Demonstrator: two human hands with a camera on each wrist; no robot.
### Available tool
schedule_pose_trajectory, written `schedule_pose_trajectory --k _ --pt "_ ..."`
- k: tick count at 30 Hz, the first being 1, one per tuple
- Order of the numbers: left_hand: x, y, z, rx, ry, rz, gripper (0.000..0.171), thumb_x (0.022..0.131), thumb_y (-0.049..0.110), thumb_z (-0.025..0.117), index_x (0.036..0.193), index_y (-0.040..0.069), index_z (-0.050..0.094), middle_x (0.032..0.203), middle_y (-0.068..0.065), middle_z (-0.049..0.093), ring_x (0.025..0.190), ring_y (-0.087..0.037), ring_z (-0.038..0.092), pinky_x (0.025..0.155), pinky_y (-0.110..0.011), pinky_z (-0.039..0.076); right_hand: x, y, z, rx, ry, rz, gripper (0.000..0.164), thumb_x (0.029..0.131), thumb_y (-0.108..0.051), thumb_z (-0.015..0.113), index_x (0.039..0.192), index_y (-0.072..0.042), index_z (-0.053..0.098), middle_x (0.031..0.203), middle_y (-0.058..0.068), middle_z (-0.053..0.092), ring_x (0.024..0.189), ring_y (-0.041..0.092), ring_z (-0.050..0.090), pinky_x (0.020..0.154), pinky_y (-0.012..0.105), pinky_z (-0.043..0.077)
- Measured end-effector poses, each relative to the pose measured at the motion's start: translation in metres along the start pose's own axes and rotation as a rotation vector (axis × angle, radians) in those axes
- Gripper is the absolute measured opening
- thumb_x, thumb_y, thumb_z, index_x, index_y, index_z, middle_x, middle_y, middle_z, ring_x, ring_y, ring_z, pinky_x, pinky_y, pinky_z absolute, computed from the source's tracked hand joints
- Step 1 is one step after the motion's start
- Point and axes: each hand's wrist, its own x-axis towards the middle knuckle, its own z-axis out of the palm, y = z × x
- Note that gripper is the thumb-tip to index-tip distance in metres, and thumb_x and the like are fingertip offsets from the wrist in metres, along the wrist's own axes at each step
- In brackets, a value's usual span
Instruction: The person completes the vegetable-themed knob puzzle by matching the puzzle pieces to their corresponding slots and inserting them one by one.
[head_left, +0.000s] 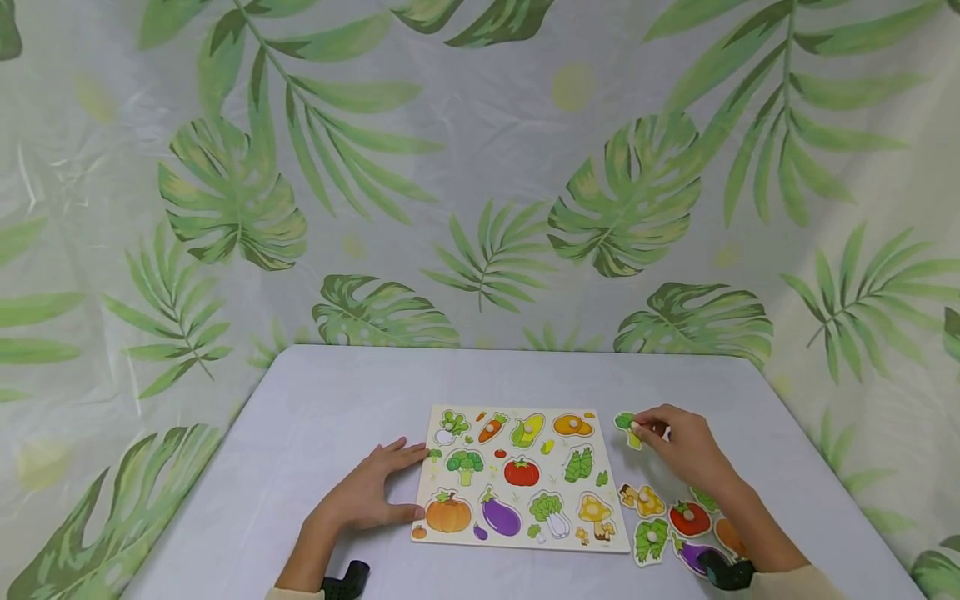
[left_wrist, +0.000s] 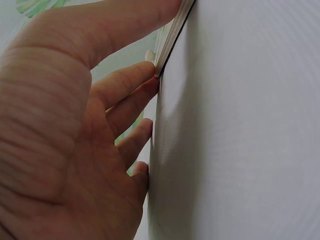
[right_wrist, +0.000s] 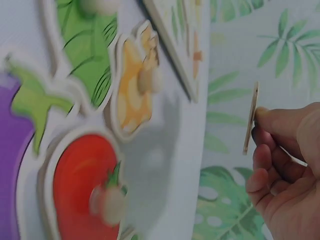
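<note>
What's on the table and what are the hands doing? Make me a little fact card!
Left hand: touches the left edge of the cream, rectangular wooden puzzle board
Right hand: pinches a flat, green broccoli-shaped piece
Loose pieces: round red tomato, purple eggplant, yellow mushrooms, green leafy vegetable; others partly hidden by the arm
Where they lie: white table, right of the board
Background: pale sheet with green leaves

Puzzle board (head_left: 489, 483) wooden, smooth; backdrop (head_left: 487, 158) glossy, plastic-looking.

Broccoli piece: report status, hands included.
Left hand touching puzzle board. Right hand pinching broccoli piece, beyond board's right edge. No obstruction seen between.
</note>
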Motion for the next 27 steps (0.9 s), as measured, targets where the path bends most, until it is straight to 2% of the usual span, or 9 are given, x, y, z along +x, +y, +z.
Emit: schedule_pose_trajectory --k 17,27 --pt "0.0 0.001 0.0 0.001 -0.002 -0.011 0.087 0.076 0.05 0.086 0.151 0.022 0.054 0.159 0.003 0.049 0.157 -0.034 0.028 0.128 -0.064 0.017 0.011 -0.034 0.028 0.066 -0.031 -0.033 0.018 0.094 -0.014 0.075 0.11 -0.006 0.077 0.091 -0.001 0.071 0.079 0.013 0.053 0.06 0.021 0.042" --pt "-0.001 0.002 -0.001 0.012 -0.003 -0.014 0.087 0.075 0.05 0.086 0.151 0.022 0.054 0.16 0.002 0.049 0.157 -0.034 0.028 0.128 -0.063 0.018 0.014 -0.057 0.05 0.144 -0.058 -0.083 0.014 0.094 -0.012 0.075 0.107 -0.008 0.078 0.089 -0.003 0.068 0.078 0.009 0.053 0.059 0.022 0.045"
